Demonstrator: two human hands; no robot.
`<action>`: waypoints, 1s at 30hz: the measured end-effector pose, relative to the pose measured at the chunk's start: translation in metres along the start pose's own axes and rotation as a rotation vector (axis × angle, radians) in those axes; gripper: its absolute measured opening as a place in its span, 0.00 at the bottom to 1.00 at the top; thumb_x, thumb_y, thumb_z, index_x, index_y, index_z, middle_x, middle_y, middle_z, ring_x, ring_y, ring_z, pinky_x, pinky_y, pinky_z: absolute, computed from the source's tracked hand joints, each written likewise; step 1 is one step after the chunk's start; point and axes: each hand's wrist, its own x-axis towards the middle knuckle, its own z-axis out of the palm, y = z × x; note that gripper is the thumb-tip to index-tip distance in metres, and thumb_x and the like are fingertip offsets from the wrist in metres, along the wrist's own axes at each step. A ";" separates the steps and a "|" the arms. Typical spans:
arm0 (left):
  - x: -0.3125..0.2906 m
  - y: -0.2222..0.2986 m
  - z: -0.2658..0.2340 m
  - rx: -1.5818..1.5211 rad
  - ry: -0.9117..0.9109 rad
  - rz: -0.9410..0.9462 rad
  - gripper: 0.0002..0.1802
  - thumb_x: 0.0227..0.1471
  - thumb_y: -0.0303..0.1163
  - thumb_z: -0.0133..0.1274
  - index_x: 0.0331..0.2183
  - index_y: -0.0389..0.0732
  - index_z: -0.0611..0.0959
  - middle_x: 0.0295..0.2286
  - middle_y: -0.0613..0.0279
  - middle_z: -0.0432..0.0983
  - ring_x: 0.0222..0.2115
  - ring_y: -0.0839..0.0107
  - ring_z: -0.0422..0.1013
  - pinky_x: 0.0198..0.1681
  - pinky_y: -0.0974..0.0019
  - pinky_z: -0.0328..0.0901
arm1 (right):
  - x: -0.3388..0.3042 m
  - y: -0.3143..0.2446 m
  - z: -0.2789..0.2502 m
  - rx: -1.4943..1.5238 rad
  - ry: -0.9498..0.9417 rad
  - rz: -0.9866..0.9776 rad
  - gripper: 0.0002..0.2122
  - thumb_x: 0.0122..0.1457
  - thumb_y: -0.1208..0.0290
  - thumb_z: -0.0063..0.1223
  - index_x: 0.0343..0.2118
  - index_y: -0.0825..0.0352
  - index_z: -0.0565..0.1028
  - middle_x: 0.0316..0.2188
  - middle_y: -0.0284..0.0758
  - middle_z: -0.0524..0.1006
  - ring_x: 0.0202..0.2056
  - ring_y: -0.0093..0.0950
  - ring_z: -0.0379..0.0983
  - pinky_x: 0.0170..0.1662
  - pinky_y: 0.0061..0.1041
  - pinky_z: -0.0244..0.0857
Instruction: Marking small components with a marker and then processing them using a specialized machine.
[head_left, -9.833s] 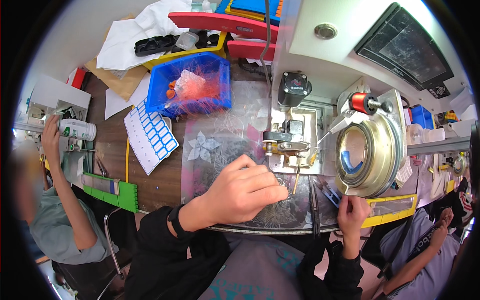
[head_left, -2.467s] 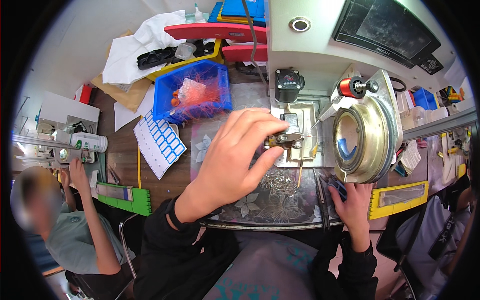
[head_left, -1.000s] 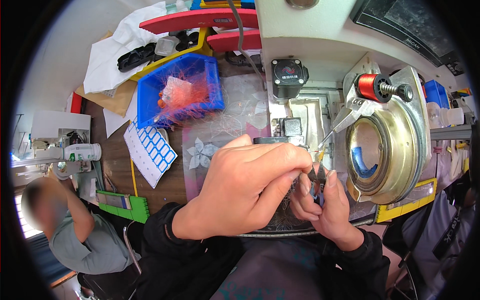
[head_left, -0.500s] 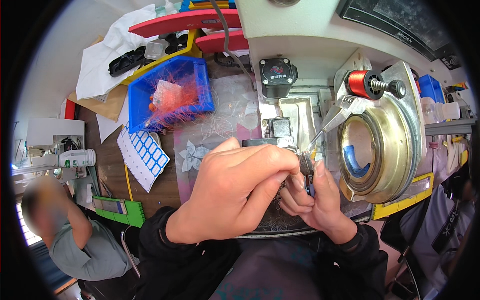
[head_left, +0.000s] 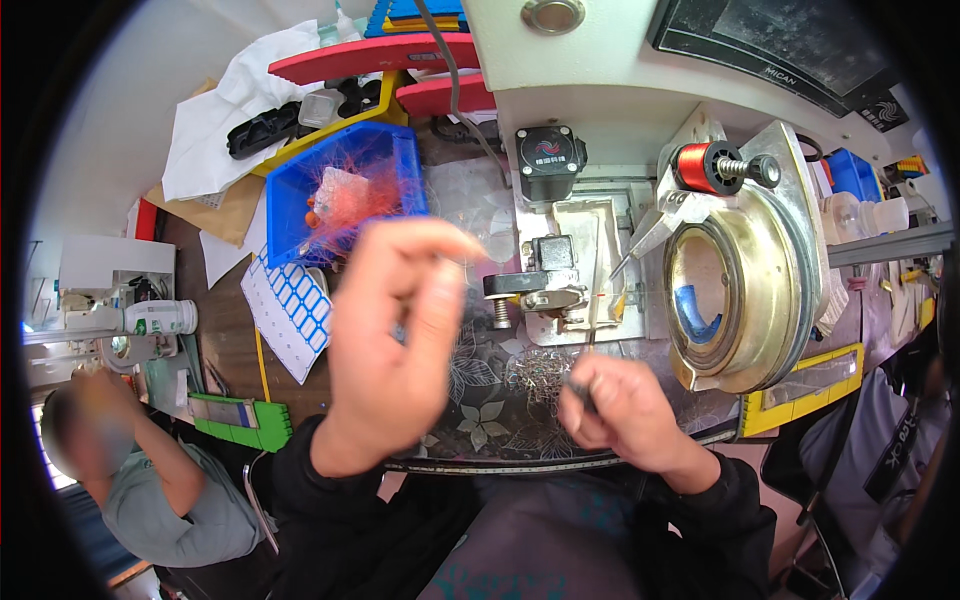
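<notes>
My right hand (head_left: 632, 410) is closed around a thin dark tool (head_left: 592, 325), which points away from me toward the machine's metal plate (head_left: 570, 327); its exact kind is unclear. A pile of small, shiny wire-legged parts (head_left: 535, 378) lies on the table just left of this hand. My left hand (head_left: 390, 355) is raised over the table, its fingers curled and smeared by motion. Whether anything is between them cannot be made out. Beyond both hands stands a small black clamp-like fixture (head_left: 550, 265) with a spring.
Right of the plate are a large brass-coloured ring (head_left: 748, 350) and a spool of red wire (head_left: 705, 167). A blue bin (head_left: 290, 215) holding tangled red wire stands at the left, near a label sheet (head_left: 285, 335). Another person (head_left: 165, 470) sits at far left.
My hands were together in front of the fixture and have parted. The left swung left, toward the blue bin; the right came slightly nearer to me with the thin tool.
</notes>
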 end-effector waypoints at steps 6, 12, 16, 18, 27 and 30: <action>0.033 -0.033 -0.058 0.035 0.177 0.014 0.26 0.67 0.29 0.42 0.63 0.34 0.60 0.22 0.64 0.72 0.15 0.82 0.63 0.20 0.78 0.60 | -0.039 -0.012 -0.001 -0.377 0.026 0.215 0.11 0.71 0.66 0.43 0.40 0.69 0.75 0.24 0.24 0.69 0.26 0.12 0.59 0.31 0.17 0.57; 0.055 -0.063 -0.107 0.882 0.220 0.115 0.29 0.62 0.28 0.45 0.62 0.33 0.62 0.36 0.50 0.82 0.40 0.44 0.75 0.42 0.46 0.68 | -0.067 -0.013 -0.013 -0.539 0.257 0.199 0.09 0.67 0.68 0.48 0.39 0.69 0.75 0.23 0.24 0.71 0.24 0.13 0.61 0.28 0.17 0.57; 0.056 -0.060 -0.111 1.199 0.179 0.222 0.26 0.60 0.26 0.49 0.59 0.34 0.69 0.49 0.48 0.75 0.51 0.50 0.69 0.52 0.53 0.64 | -0.077 -0.005 -0.020 -0.702 0.452 0.094 0.07 0.63 0.70 0.55 0.37 0.70 0.75 0.17 0.25 0.70 0.20 0.15 0.61 0.25 0.19 0.55; 0.052 -0.054 -0.106 1.139 0.211 0.320 0.26 0.58 0.26 0.51 0.58 0.33 0.70 0.46 0.48 0.75 0.48 0.51 0.69 0.49 0.52 0.65 | -0.080 0.002 -0.021 -1.035 0.551 -0.074 0.09 0.58 0.72 0.61 0.37 0.70 0.75 0.15 0.30 0.70 0.18 0.16 0.62 0.24 0.21 0.56; 0.017 -0.026 -0.073 0.648 0.068 0.250 0.26 0.54 0.24 0.55 0.55 0.30 0.72 0.47 0.48 0.75 0.48 0.50 0.69 0.53 0.53 0.65 | -0.088 0.014 -0.039 -1.681 0.663 -0.332 0.17 0.53 0.69 0.67 0.45 0.66 0.77 0.27 0.39 0.78 0.25 0.40 0.70 0.29 0.36 0.62; -0.003 -0.023 -0.046 0.740 -0.223 0.319 0.27 0.55 0.28 0.55 0.56 0.32 0.73 0.52 0.46 0.73 0.56 0.51 0.66 0.59 0.55 0.61 | -0.091 0.012 -0.046 -1.736 0.711 -0.244 0.13 0.56 0.71 0.62 0.43 0.68 0.76 0.32 0.39 0.75 0.36 0.41 0.71 0.40 0.38 0.63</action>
